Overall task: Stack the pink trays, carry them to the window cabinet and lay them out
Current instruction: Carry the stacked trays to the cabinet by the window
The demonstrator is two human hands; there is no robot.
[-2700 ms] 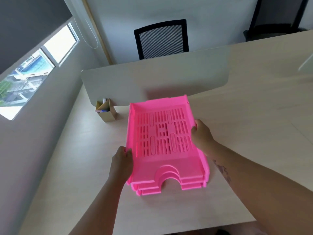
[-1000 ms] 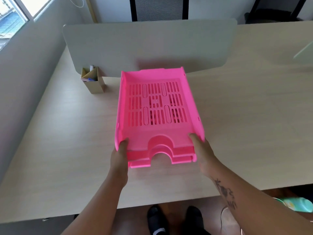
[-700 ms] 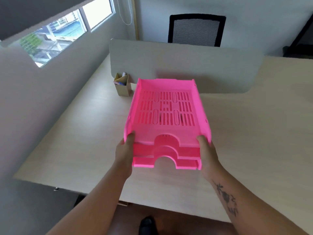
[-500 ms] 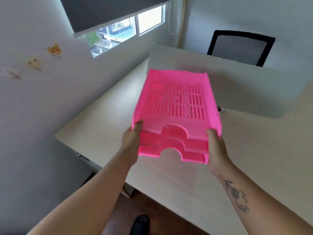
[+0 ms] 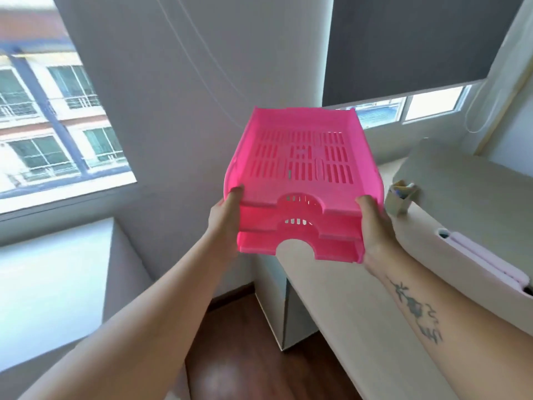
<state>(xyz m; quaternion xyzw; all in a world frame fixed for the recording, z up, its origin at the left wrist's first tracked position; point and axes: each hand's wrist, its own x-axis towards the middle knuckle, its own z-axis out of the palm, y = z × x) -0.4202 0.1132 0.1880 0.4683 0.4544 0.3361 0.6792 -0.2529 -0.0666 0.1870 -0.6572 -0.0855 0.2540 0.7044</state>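
A stack of three pink slotted trays [image 5: 300,168] is held in the air at chest height, level, with the notched fronts toward me. My left hand [image 5: 226,216] grips the front left corner of the stack, thumb on the top tray. My right hand [image 5: 375,226] grips the front right corner the same way. A white cabinet top [image 5: 43,284] lies under the big window at the lower left, below and left of the stack.
The light wooden desk [image 5: 360,313] runs along the right, with its divider panel [image 5: 461,192], a small cardboard pen holder [image 5: 401,197] and a cable slot [image 5: 444,233]. Dark wood floor [image 5: 236,342] shows between desk and cabinet. A grey wall column stands ahead.
The stack has been lifted off the desk and swung left with my view; the desk now lies to the right and the large window and cabinet have come into sight.
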